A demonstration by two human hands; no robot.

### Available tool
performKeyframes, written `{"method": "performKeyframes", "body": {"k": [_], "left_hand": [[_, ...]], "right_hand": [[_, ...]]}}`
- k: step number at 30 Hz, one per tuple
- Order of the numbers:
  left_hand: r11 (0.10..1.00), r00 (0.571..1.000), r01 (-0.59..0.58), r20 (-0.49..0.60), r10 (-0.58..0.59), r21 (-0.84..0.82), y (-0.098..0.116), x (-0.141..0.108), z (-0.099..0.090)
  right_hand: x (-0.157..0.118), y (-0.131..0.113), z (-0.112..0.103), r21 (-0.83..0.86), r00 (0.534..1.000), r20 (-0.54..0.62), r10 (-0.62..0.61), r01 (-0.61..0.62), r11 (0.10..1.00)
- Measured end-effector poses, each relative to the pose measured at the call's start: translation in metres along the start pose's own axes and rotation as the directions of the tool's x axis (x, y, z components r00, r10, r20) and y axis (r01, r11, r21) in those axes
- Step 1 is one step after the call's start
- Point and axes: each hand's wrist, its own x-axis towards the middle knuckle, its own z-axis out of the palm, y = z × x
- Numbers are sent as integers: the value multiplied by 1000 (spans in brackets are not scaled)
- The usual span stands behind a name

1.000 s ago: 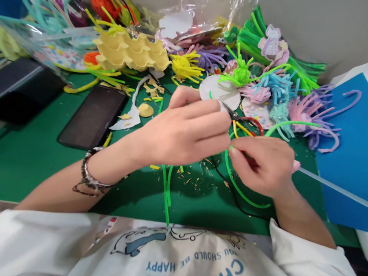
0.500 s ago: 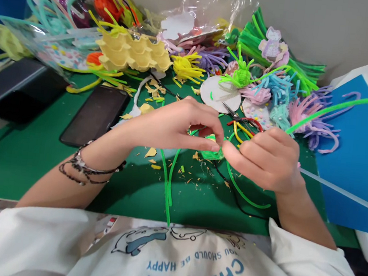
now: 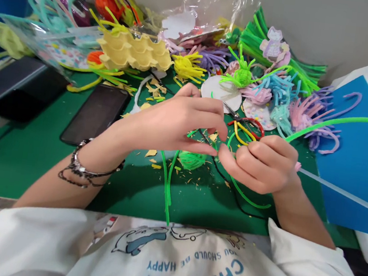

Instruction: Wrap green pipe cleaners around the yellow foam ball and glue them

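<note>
My left hand [image 3: 179,122] and my right hand [image 3: 261,162] meet fingertip to fingertip above the green mat [image 3: 35,161]. Both pinch a bright green pipe cleaner [image 3: 338,121] whose free end runs off to the right over the blue foam sheet [image 3: 363,163]. A small green coiled ball [image 3: 192,160] hangs or rests just below my left fingers; whether it touches the mat I cannot tell. More green pipe cleaner strands [image 3: 167,185] trail down toward my shirt.
Red-and-yellow-handled scissors [image 3: 243,125] lie just behind my hands. A black phone [image 3: 95,114] and a dark box [image 3: 13,87] sit at left. A yellow egg tray [image 3: 134,51], pipe cleaner bundles and finished fuzzy creatures crowd the back. Paper scraps litter the mat.
My left hand lifted and opened its cover, revealing the green coiled ball. The pipe cleaner's free end swung out to the right, then dipped lower over the blue sheet.
</note>
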Motion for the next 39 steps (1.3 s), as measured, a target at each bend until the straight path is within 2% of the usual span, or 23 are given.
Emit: {"method": "performKeyframes", "body": {"k": [3,7,10,12,13,14,15,16,17,18,19,20,21,22,23,24,25,26,27,28,31,36,39], "left_hand": [[994,993,-106,58,105,18,-4,-1,2],[963,970,-206,-93,224,175,-4,-1,2],[947,961,-123,-204,189,296,4,0,4],[921,960,-17,-251,124,390,10,0,6],[892,950,11,-282,131,453,14,0,8],[852,932,13,-314,179,523,17,-1,9],[804,904,-7,-341,260,594,19,-1,11],[753,872,-35,-348,344,657,21,-1,12],[708,843,-62,-343,415,704,22,-2,13],[676,821,-82,-335,462,732,22,-1,14],[664,815,-86,-330,476,743,21,-1,15],[671,824,-84,-328,463,737,19,0,15],[694,835,-82,-331,440,715,16,1,14],[734,853,-85,-332,403,674,13,2,13],[786,875,-102,-321,362,610,11,2,12],[846,902,-107,-307,304,523,8,3,11],[903,929,-102,-284,236,417,6,3,10],[950,952,-87,-257,168,299,4,3,8],[982,969,-65,-224,105,179,3,4,7],[997,981,-50,-184,60,60,3,4,5],[977,997,-44,-71,29,-208,5,6,3],[921,999,47,2,-50,-387,9,9,3],[822,993,103,107,-52,-560,8,11,5]], "right_hand": [[0,0,-1,2,1000,-11,-1,1,1000],[1,2,-4,-14,1000,-8,25,-25,1000],[2,1,-4,-1,996,13,88,-88,996],[2,-1,-4,117,974,29,227,-228,967],[2,-3,-4,231,939,69,338,-345,910],[3,-4,-4,375,879,149,453,-474,797],[4,-6,-4,528,798,272,537,-590,610],[5,-7,-4,647,711,422,562,-671,363],[7,-8,-4,707,640,557,530,-700,101],[8,-8,-4,715,594,652,471,-689,-119],[9,-9,-4,699,569,701,429,-666,-258],[10,-10,-3,693,551,710,438,-656,-298],[10,-10,-3,699,534,686,494,-673,-244],[9,-11,-3,700,531,621,576,-707,-103],[8,-11,-2,671,562,514,648,-734,104],[6,-12,-2,593,624,385,680,-732,335],[4,-12,-2,478,708,263,656,-686,549],[1,-11,-2,352,794,164,585,-601,718],[-1,-10,-1,241,867,90,491,-497,834],[-3,-9,-1,149,916,40,399,-400,904],[-4,-6,-1,-23,973,-20,230,-231,973],[-1,-3,0,-109,990,-8,143,-143,984],[-1,-4,-2,-87,994,-42,101,-104,991]]}}
